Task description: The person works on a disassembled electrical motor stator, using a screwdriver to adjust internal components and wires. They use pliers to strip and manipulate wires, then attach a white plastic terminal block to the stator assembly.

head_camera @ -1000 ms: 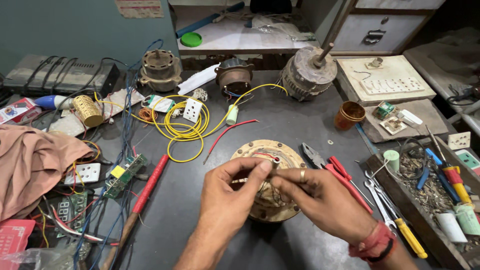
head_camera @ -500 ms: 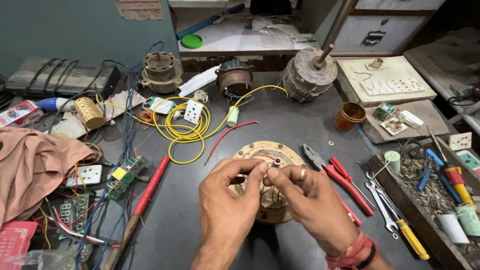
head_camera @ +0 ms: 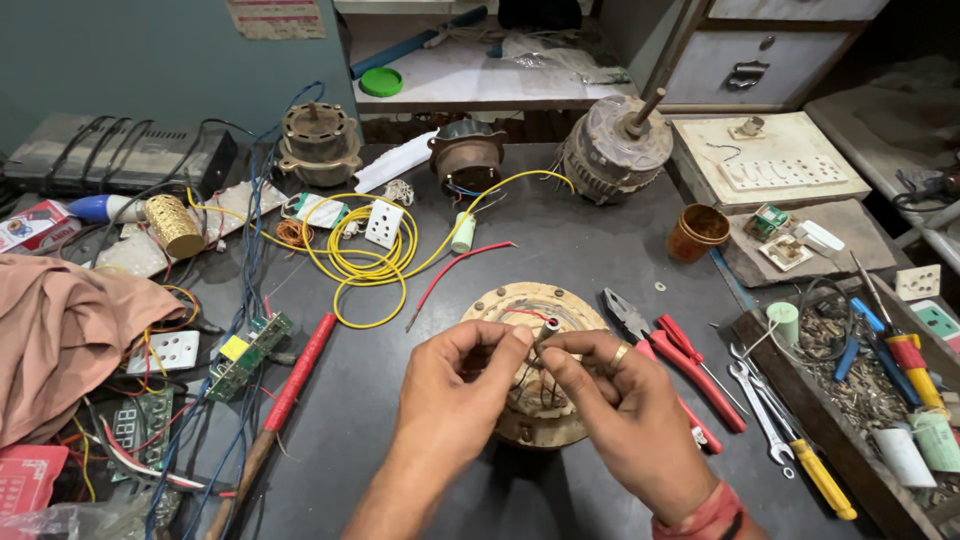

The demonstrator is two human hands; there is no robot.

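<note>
Both hands — left hand [head_camera: 455, 395] and right hand [head_camera: 625, 410] — are pinching a thin wire [head_camera: 538, 340] between clenched fingers above the round stator [head_camera: 500, 300], lying mid-bench [head_camera: 560, 230] beside red pliers [head_camera: 680, 355].

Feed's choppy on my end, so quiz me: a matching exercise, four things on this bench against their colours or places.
Things:
1. pliers
2. coiled wire
3. small cup
4. cloth

Descriptions:
A. pinkish, heaped at the left edge
B. red handles, right of the right hand
C. yellow, looped behind the left hand
D. brown, by the far motor

Pairs: 1-B, 2-C, 3-D, 4-A
</note>
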